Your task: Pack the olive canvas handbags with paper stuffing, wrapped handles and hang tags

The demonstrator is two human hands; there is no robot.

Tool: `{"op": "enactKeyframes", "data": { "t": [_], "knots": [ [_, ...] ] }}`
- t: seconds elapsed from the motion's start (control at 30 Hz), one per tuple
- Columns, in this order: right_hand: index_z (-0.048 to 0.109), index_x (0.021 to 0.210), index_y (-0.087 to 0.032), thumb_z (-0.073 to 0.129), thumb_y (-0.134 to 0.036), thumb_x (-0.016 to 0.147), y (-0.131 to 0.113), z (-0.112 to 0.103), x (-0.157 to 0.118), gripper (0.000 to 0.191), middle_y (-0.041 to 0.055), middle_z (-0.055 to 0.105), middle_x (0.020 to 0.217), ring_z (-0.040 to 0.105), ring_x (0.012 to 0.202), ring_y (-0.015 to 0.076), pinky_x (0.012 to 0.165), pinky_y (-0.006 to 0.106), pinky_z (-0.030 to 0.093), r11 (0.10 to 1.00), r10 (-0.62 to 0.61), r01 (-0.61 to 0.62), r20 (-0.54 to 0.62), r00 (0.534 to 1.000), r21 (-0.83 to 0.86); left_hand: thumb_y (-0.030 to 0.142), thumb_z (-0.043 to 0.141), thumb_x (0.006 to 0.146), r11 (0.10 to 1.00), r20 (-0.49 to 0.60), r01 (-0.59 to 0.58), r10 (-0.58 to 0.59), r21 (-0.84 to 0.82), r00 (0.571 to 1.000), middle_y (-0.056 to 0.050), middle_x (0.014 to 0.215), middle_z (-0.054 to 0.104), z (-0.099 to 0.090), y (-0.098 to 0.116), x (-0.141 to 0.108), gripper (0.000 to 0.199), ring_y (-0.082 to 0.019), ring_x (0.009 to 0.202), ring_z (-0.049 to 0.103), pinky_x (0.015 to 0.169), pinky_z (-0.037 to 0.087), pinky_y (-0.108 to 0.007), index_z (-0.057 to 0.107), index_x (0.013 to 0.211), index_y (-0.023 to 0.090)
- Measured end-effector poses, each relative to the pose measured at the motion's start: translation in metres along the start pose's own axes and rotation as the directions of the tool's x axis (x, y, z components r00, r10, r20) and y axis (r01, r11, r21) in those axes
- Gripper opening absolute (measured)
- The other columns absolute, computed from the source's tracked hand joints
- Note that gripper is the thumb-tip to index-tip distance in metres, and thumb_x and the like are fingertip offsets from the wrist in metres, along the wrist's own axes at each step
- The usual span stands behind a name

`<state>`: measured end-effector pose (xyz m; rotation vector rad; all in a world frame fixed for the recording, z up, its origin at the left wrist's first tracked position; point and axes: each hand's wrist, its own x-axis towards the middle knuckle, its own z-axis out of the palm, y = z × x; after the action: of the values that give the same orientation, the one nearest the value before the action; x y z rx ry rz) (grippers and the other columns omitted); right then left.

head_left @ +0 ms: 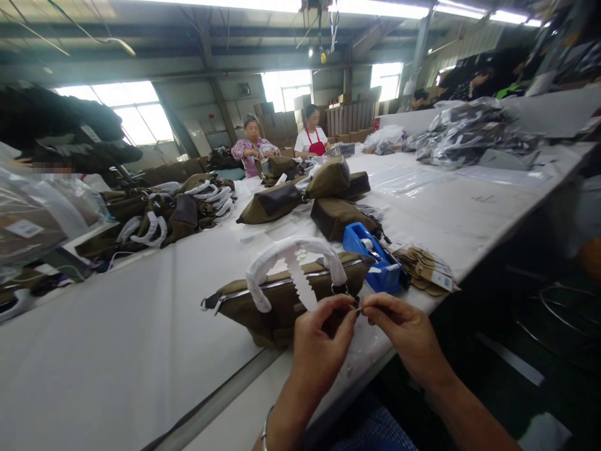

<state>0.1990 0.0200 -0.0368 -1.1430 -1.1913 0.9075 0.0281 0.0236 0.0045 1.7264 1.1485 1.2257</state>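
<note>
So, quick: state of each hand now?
Left hand: pinched closed; anything held is too small to identify.
Right hand: also pinched closed; held item cannot be told.

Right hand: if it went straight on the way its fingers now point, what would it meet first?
Most likely the left hand, which sits directly ahead of the right hand, with the olive bag beyond. Whether the hands already touch is unclear from this single view.
</note>
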Motion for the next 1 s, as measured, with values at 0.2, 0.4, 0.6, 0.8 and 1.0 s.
{"op": "enactKeyframes", "data": {
  "t": [0.2, 0.4, 0.6, 0.8, 1.0],
  "knots": [
    [0.080, 0.086, -0.026, 0.076, -0.036, 0.084, -0.0077, 0.0002, 0.0014, 0.010, 0.0015, 0.076, 0.090, 0.070, 0.087, 0.0198, 0.079, 0.027, 0.057, 0.988, -0.102, 0.105, 0.036, 0.994, -0.113, 0.022, 0.068, 0.088, 0.997, 0.009, -0.014, 0.013, 0.077, 1.000, 0.003, 0.088, 0.076, -0.0004, -0.0025, -0.0005, 0.017, -0.011, 0.060, 0.057, 0.057, 0.043, -0.023, 0.075, 0.103, 0.026],
    [0.080, 0.087, -0.029, 0.076, -0.037, 0.085, -0.0051, -0.0007, 0.0026, 0.010, 0.0015, 0.077, 0.092, 0.070, 0.089, 0.0221, 0.081, 0.030, 0.058, 0.980, -0.125, 0.127, 0.023, 0.992, -0.156, 0.021, 0.068, 0.090, 0.995, 0.016, -0.053, 0.052, 0.081, 0.999, 0.002, 0.095, 0.078, -0.0013, -0.0044, 0.0002, 0.018, -0.016, 0.086, 0.072, 0.080, 0.054, -0.026, 0.075, 0.105, 0.026],
    [0.080, 0.087, -0.030, 0.074, -0.034, 0.087, -0.0076, -0.0009, 0.0035, 0.007, 0.0005, 0.076, 0.090, 0.071, 0.085, 0.0215, 0.081, 0.030, 0.058, 0.949, -0.213, 0.220, 0.054, 0.976, -0.228, 0.020, 0.068, 0.090, 0.994, 0.029, -0.057, 0.055, 0.091, 0.998, 0.001, 0.098, 0.079, -0.0013, -0.0069, 0.0011, 0.017, -0.017, 0.091, 0.073, 0.085, 0.055, -0.026, 0.075, 0.104, 0.025],
    [0.079, 0.088, -0.031, 0.070, -0.029, 0.091, -0.0115, 0.0013, 0.0041, 0.009, -0.0005, 0.076, 0.088, 0.071, 0.082, 0.0203, 0.080, 0.030, 0.058, 0.891, -0.302, 0.316, 0.094, 0.949, -0.325, 0.015, 0.066, 0.090, 0.997, 0.009, -0.051, 0.051, 0.057, 0.999, 0.002, 0.090, 0.079, 0.0030, -0.0093, 0.0015, 0.015, -0.015, 0.081, 0.073, 0.077, 0.055, -0.022, 0.076, 0.096, 0.024],
    [0.079, 0.095, -0.031, 0.069, -0.032, 0.093, -0.0036, 0.0056, 0.0016, 0.010, 0.0012, 0.077, 0.095, 0.072, 0.090, 0.0225, 0.086, 0.034, 0.058, 0.895, -0.311, 0.299, 0.017, 0.950, -0.330, 0.014, 0.065, 0.090, 0.996, -0.019, -0.055, 0.057, 0.068, 0.998, 0.000, 0.085, 0.077, 0.0058, -0.0064, 0.0048, 0.012, -0.015, 0.076, 0.071, 0.069, 0.055, -0.022, 0.074, 0.091, 0.022]
  ]
}}
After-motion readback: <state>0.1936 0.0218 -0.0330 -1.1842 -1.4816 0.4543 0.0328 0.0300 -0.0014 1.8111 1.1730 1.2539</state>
